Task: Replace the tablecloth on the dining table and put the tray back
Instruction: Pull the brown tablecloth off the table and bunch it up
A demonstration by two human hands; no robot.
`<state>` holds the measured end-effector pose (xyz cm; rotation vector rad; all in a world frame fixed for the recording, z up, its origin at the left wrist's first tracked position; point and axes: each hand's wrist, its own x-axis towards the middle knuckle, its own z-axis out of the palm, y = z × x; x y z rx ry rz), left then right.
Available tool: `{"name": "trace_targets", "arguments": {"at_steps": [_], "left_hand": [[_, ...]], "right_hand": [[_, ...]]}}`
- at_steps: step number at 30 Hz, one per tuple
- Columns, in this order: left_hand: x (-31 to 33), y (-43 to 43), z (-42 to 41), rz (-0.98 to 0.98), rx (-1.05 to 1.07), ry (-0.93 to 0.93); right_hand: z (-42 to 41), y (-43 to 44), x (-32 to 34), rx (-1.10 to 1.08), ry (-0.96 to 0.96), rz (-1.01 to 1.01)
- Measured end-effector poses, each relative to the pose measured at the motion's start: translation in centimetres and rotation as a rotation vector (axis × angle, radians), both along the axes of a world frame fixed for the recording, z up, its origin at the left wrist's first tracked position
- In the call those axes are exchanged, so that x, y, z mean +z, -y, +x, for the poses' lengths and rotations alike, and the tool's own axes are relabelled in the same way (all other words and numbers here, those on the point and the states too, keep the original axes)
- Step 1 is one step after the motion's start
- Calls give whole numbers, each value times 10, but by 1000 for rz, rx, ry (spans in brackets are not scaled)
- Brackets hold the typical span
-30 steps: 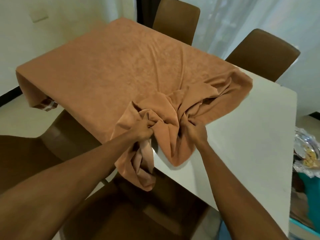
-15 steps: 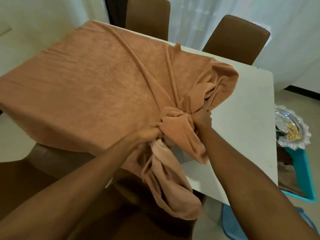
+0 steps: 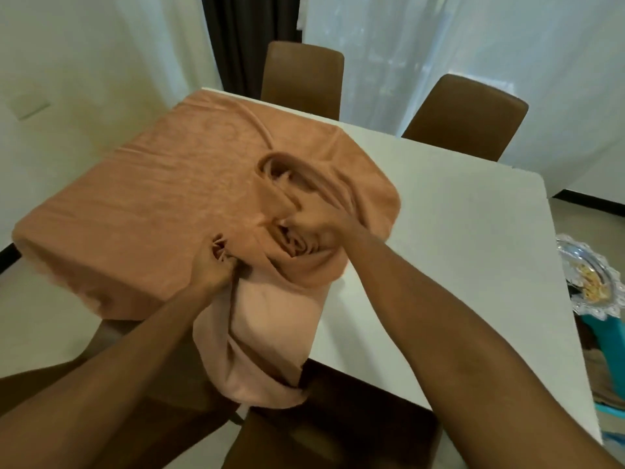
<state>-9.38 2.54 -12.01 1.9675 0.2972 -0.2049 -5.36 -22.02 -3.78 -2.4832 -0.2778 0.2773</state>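
Since I'm bunching the orange tablecloth (image 3: 162,204) to strip it, my left hand (image 3: 211,269) clenches a fold; whether my right hand (image 3: 319,226) grips is too blurred to tell.

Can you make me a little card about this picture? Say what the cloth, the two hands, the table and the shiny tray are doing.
tablecloth: orange-brown, bunched up, one end hanging over the near edge
left hand: grips a bunch of the cloth
right hand: in the folds, blurred, grip unclear
table: white, bare on the picture's right side
tray: silver, off the table, at the picture's right edge
chairs: two brown ones at the far side
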Motion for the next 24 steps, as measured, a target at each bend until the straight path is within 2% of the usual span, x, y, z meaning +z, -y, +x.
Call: {"name": "trace_targets", "arguments": {"at_steps": [2,3,4,7,8,9,11,13,14,16,19,21,24], "left_hand": [[-27,-33,13,256,-139,1],[-30,-46,16,372,-185,10],[-36,-57,19,461,-200,19],[-24,-75,23,477,-160,18],[-25,-88,26,488,-127,17],[-28,-98,32,519,-118,20],[-38,-123,48,611,-98,-27],[-45,-146,64,720,-46,-118],[-47,-156,69,779,-29,-147],[-50,-173,77,882,-51,-61],[-52,-186,87,959,-156,252],[-56,-192,93,984,-180,315],[-55,-192,102,920,-163,293]], "right_hand": [[0,-27,-29,116,-107,-38],[-1,-41,-44,66,-70,-36],[-4,-50,-58,-53,34,-17],[-14,-64,-93,-443,488,42],[-20,-71,-97,-571,541,18],[-25,-74,-101,-717,506,-3],[-33,-80,-108,-982,253,7],[-37,-83,-116,-1132,-17,101],[-39,-85,-120,-1155,-88,128],[-40,-86,-124,-1149,-120,149],[-34,-88,-127,-1140,-121,153],[-30,-89,-130,-1111,-130,102],[-27,-86,-132,-1063,-169,22]]}}
